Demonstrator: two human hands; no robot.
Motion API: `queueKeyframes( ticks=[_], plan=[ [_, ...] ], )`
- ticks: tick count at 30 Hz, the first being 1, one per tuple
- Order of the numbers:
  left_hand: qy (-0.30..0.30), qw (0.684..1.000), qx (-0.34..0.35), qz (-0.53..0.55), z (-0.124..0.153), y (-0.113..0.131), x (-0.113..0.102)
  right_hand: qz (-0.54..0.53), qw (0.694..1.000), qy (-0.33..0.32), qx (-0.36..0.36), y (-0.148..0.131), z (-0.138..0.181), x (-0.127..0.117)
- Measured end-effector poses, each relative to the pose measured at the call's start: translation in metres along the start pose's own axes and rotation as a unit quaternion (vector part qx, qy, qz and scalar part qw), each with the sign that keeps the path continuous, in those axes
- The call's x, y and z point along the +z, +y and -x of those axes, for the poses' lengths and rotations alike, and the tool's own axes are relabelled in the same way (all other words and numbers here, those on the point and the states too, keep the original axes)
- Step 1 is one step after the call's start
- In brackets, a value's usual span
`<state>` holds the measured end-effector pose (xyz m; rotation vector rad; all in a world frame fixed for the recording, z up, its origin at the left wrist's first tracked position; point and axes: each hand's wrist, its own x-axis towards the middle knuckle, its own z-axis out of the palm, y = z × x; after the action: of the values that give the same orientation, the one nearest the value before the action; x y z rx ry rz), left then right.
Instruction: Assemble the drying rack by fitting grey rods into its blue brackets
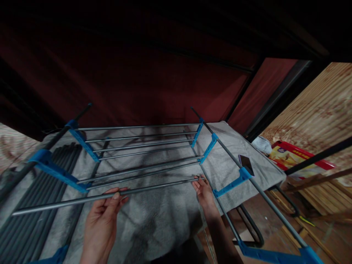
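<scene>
A loose grey metal tube [156, 187] is held in both hands across the front of a half-built rack. My left hand [103, 216] grips it left of its middle, thumb on top. At its right end, the fingers of my right hand [203, 190] close around it, near a blue plastic bracket [229, 187]. The tube's left end reaches over a pile of grey tubes [35, 205]. Behind, several crossbars [148, 168] join blue brackets on both sides, including a left one [59, 172]. Long side poles [229, 148] run through the brackets.
The rack stands on a grey cloth-covered table [165, 216]. A phone [246, 165] lies on the cloth at the right. Beyond the table's right edge are a red and yellow box [298, 157], wooden slats [324, 196] and a dark metal chair frame [251, 225]. Dark red fabric hangs behind.
</scene>
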<state>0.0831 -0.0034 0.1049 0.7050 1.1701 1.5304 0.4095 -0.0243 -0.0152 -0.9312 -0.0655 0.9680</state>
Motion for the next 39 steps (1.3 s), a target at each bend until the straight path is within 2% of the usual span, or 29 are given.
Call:
queueKeyframes(
  ticks=[11,16,21,27,33,39],
  plan=[
    [-0.030,1.000,-0.004,-0.003,0.001,-0.009,0.004,-0.009,1.000,-0.006,-0.009,-0.003,-0.005,0.015],
    [-0.038,0.999,-0.005,-0.008,0.004,-0.006,0.013,-0.013,1.000,-0.014,0.014,0.003,-0.001,0.020],
    [-0.054,0.998,0.000,-0.019,0.006,-0.006,0.021,-0.033,0.999,-0.001,0.000,-0.002,0.002,0.026],
    [-0.071,0.997,-0.031,-0.014,0.009,-0.016,0.030,-0.014,0.999,-0.035,0.029,-0.012,0.006,0.037],
    [-0.041,0.996,-0.074,0.018,0.003,-0.019,0.019,-0.009,0.998,-0.058,0.036,-0.017,0.010,0.044],
    [0.033,0.993,-0.072,0.086,-0.008,-0.015,-0.005,-0.008,0.998,-0.063,0.002,-0.027,0.008,0.054]
  ],
)
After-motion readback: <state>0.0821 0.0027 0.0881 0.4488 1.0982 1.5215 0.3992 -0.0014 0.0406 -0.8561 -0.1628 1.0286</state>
